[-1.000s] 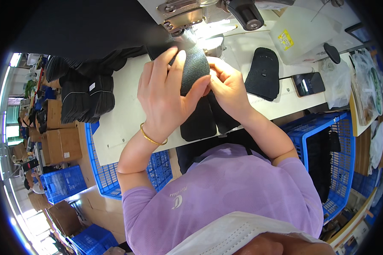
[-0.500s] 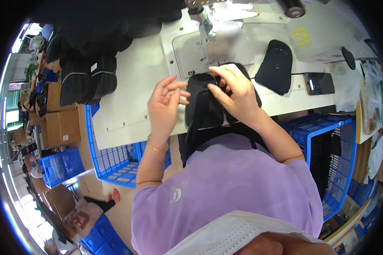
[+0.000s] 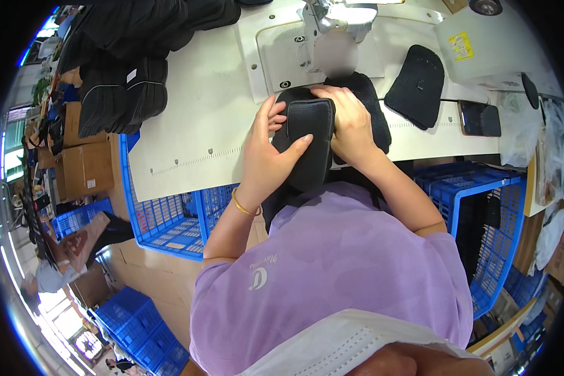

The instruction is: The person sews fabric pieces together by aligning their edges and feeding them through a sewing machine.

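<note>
Both my hands hold a black padded fabric piece [image 3: 310,144] with a bound, rounded edge, at the front of the sewing machine table. My left hand [image 3: 266,150] presses its thumb on the face, with the fingers along the left side. My right hand [image 3: 351,125] grips the upper right edge; some of its fingertips are hidden behind the piece. Another black fabric piece [image 3: 377,116] lies partly under my right hand. Just beyond my hands stands the sewing machine [image 3: 341,22], its needle area blurred.
A flat black piece [image 3: 417,88] and a phone [image 3: 480,119] lie to the right on the white table [image 3: 200,119]. Bundled black pieces [image 3: 125,97] are stacked at the left. Blue crates [image 3: 169,219] stand below the table on both sides. A person [image 3: 50,276] is at far left.
My left hand has moved in from beside the piece and now holds it. The black piece has been lifted and turned face-on between both hands. The view has shifted slightly.
</note>
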### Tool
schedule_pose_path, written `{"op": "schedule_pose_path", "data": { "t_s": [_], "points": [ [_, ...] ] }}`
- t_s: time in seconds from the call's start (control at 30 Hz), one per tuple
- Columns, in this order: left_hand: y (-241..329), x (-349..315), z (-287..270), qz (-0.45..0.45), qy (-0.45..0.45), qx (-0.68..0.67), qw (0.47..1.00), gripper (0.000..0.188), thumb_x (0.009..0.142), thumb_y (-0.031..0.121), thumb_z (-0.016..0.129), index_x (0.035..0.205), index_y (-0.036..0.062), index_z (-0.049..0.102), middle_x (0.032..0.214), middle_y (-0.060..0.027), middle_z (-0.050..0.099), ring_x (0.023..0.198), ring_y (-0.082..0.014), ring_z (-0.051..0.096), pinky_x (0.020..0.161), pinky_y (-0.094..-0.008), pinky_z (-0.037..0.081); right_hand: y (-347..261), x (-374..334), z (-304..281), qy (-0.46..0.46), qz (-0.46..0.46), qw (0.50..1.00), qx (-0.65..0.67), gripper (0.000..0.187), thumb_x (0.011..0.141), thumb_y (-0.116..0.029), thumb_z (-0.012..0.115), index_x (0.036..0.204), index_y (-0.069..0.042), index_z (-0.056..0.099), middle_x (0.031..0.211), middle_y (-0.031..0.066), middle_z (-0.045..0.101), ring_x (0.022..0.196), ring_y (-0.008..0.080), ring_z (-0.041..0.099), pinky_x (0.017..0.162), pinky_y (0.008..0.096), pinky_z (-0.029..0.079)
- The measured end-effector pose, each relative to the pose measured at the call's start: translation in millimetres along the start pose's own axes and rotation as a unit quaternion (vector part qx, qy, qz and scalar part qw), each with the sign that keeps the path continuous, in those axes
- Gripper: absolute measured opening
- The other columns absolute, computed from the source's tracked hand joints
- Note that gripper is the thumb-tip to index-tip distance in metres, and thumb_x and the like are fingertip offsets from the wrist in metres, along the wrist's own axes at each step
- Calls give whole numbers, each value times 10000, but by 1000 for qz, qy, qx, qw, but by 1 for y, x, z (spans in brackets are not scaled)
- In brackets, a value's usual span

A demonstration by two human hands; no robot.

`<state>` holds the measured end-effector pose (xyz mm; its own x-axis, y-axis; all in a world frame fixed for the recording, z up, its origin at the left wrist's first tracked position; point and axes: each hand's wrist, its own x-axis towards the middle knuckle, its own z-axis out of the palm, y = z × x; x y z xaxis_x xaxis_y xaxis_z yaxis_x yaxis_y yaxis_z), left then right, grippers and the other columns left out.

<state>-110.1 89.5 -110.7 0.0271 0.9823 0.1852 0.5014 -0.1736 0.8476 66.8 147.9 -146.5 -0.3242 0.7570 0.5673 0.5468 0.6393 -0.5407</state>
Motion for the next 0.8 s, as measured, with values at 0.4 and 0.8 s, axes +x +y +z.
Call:
{"op": "schedule_pose_path", "data": {
  "t_s": [0.4, 0.8],
  "points": [
    [25, 6, -2, 55, -4, 122, 991, 531, 788, 96, 722, 1273, -44, 558, 1124, -175, 655, 986, -253, 654, 841, -340, 532, -5, 5, -3, 29, -55, 995, 75, 486, 752, -99, 731, 1204, 9, 589, 1101, 163, 657, 922, 329, 641, 813, 395, 523],
    [-1, 15, -50, -120, 87, -526, 838, 448, 910, -72, 489, 1353, -9, 469, 1211, -147, 633, 1101, -208, 633, 967, -333, 520, -2, 1, 0, 26, 49, 989, 134, 319, 812, 8, 671, 1129, 6, 636, 1038, 119, 667, 847, 223, 646, 708, 316, 512]
  ]
}}
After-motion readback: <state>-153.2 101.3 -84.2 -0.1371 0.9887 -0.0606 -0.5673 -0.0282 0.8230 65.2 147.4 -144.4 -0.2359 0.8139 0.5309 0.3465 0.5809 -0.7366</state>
